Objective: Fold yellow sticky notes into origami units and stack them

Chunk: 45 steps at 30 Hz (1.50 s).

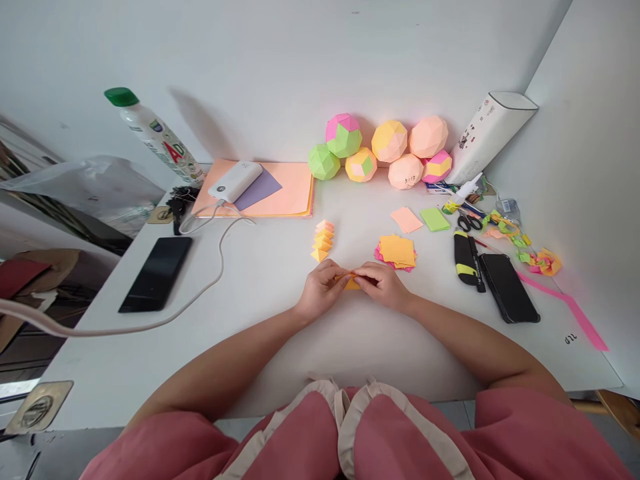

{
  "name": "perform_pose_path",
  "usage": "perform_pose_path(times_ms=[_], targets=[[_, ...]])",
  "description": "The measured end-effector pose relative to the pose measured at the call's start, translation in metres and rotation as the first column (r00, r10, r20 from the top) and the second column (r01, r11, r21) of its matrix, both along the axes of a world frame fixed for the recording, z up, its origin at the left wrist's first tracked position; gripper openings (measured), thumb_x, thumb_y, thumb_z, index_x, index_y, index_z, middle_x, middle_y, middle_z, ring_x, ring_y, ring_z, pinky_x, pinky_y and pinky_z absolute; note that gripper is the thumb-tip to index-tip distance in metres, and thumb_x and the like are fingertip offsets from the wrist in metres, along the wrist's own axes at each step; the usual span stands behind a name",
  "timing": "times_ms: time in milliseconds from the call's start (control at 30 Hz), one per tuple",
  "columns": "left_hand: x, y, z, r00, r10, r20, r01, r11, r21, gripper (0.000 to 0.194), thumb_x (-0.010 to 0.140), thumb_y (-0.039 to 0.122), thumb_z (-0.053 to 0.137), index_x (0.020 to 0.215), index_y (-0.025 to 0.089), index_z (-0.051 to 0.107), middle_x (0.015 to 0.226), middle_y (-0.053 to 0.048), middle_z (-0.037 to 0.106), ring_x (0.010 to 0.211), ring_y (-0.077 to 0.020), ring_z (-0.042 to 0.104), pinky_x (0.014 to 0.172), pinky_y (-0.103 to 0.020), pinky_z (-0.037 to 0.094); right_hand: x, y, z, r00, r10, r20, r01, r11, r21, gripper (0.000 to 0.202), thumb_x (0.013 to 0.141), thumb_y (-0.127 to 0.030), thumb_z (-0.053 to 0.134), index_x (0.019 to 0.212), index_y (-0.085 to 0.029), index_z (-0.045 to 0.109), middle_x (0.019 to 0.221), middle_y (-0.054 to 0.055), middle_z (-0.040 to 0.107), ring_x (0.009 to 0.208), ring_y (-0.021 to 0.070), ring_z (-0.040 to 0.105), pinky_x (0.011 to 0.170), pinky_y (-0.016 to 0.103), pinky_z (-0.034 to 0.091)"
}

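Note:
Between my two hands, just above the white table, is a small orange-yellow piece of paper [353, 283]. My left hand [323, 290] pinches its left side with thumb and fingers. On the other side my right hand [384, 285] pinches it too, and the fingertips almost meet along the top edge. Most of the paper is hidden behind the fingers. Beyond my left hand stands a row of folded orange and peach paper pieces [324, 240]. Past my right hand lies a stack of orange squares [397, 251] with pink ones underneath.
Several paper balls [391, 141] are piled against the wall. Peach slips [407, 220] and green slips [435, 219] lie at right, near scissors [470, 222], a glue bottle [463, 193] and a black phone [509, 287]. Leftward are another phone [157, 275], a cable [220, 257] and a power bank [235, 181].

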<state>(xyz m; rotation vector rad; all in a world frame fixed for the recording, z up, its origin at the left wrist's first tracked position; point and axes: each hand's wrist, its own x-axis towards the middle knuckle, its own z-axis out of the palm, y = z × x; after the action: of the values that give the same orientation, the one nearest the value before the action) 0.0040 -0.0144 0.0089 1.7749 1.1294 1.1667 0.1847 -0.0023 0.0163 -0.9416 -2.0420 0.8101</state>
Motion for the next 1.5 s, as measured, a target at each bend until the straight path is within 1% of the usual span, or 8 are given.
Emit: perform_pose_path(times_ms=[167, 333, 533, 767, 967, 1100, 1300, 1500], targets=[[0.0000, -0.0001, 0.0016, 1.000, -0.002, 0.004, 0.002, 1.000, -0.004, 0.018, 0.082, 0.033, 0.056, 0.082, 0.019, 0.067, 0.072, -0.003, 0.052, 0.065, -0.0126, 0.051, 0.056, -0.025, 0.044, -0.0003, -0.0001, 0.0014, 1.000, -0.001, 0.002, 0.001, 1.000, -0.013, 0.019, 0.087, -0.026, 0.048, 0.093, -0.018, 0.065, 0.071, 0.005, 0.059, 0.061, 0.0133, 0.052, 0.054, 0.027, 0.045], [-0.0019, 0.0030, 0.0006, 0.997, -0.036, 0.061, 0.041, 0.996, -0.077, 0.018, 0.081, 0.034, 0.057, 0.082, 0.019, 0.067, 0.072, -0.003, 0.051, 0.063, -0.0118, 0.049, 0.055, -0.025, 0.042, -0.0004, -0.0001, 0.0032, 1.000, -0.010, 0.001, 0.010, 1.000, -0.025, 0.019, 0.086, -0.028, 0.049, 0.091, -0.018, 0.065, 0.070, 0.005, 0.059, 0.059, 0.0131, 0.050, 0.053, 0.027, 0.044], [-0.0011, 0.0038, 0.0024, 0.995, -0.043, 0.095, 0.055, 0.990, -0.127, 0.016, 0.080, 0.033, 0.058, 0.079, 0.019, 0.067, 0.071, -0.002, 0.051, 0.064, -0.0115, 0.048, 0.057, -0.025, 0.041, -0.0009, -0.0001, 0.0033, 1.000, -0.017, -0.004, 0.017, 0.999, -0.039, 0.016, 0.085, -0.023, 0.051, 0.087, -0.016, 0.065, 0.069, 0.005, 0.059, 0.059, 0.0128, 0.050, 0.052, 0.026, 0.042], [-0.0027, 0.0048, 0.0014, 0.994, -0.058, 0.091, 0.070, 0.988, -0.136, 0.018, 0.080, 0.034, 0.057, 0.076, 0.019, 0.066, 0.071, -0.002, 0.052, 0.065, -0.0123, 0.050, 0.060, -0.026, 0.043, -0.0010, -0.0005, 0.0038, 1.000, -0.012, -0.009, 0.012, 0.998, -0.055, 0.015, 0.084, -0.023, 0.050, 0.082, -0.018, 0.064, 0.068, 0.004, 0.058, 0.058, 0.0119, 0.049, 0.050, 0.025, 0.040], [-0.0014, 0.0040, 0.0030, 0.988, -0.112, 0.108, 0.126, 0.983, -0.131, 0.016, 0.081, 0.032, 0.056, 0.078, 0.019, 0.064, 0.077, -0.004, 0.055, 0.070, -0.0129, 0.053, 0.062, -0.026, 0.045, -0.0019, -0.0029, 0.0068, 1.000, -0.021, -0.020, 0.020, 0.998, -0.067, 0.013, 0.082, -0.021, 0.051, 0.073, -0.018, 0.060, 0.062, 0.002, 0.055, 0.053, 0.0104, 0.045, 0.047, 0.024, 0.038], [0.0001, 0.0034, 0.0039, 0.981, -0.142, 0.132, 0.159, 0.978, -0.134, 0.015, 0.079, 0.031, 0.058, 0.076, 0.018, 0.062, 0.079, -0.005, 0.056, 0.073, -0.0139, 0.054, 0.062, -0.027, 0.046, -0.0018, -0.0034, 0.0065, 0.999, -0.027, -0.030, 0.025, 0.997, -0.074, 0.013, 0.081, -0.022, 0.051, 0.071, -0.018, 0.059, 0.061, 0.001, 0.054, 0.052, 0.0103, 0.045, 0.045, 0.023, 0.037], [-0.0018, 0.0043, 0.0034, 0.980, -0.133, 0.150, 0.158, 0.972, -0.171, 0.015, 0.078, 0.031, 0.059, 0.074, 0.017, 0.063, 0.077, -0.005, 0.059, 0.070, -0.0136, 0.055, 0.060, -0.027, 0.046, -0.0011, -0.0011, 0.0029, 0.999, -0.008, -0.036, 0.003, 0.992, -0.128, 0.011, 0.081, -0.023, 0.053, 0.073, -0.018, 0.059, 0.065, 0.001, 0.054, 0.054, 0.0098, 0.045, 0.046, 0.023, 0.037], [-0.0024, 0.0043, 0.0089, 0.973, -0.122, 0.195, 0.166, 0.960, -0.225, 0.017, 0.076, 0.033, 0.061, 0.068, 0.018, 0.063, 0.072, -0.003, 0.058, 0.064, -0.0120, 0.054, 0.056, -0.025, 0.044, -0.0004, -0.0012, 0.0043, 0.999, 0.027, -0.020, -0.031, 0.981, -0.189, 0.012, 0.081, -0.024, 0.052, 0.071, -0.018, 0.055, 0.064, 0.000, 0.051, 0.053, 0.0095, 0.043, 0.046, 0.023, 0.036]])
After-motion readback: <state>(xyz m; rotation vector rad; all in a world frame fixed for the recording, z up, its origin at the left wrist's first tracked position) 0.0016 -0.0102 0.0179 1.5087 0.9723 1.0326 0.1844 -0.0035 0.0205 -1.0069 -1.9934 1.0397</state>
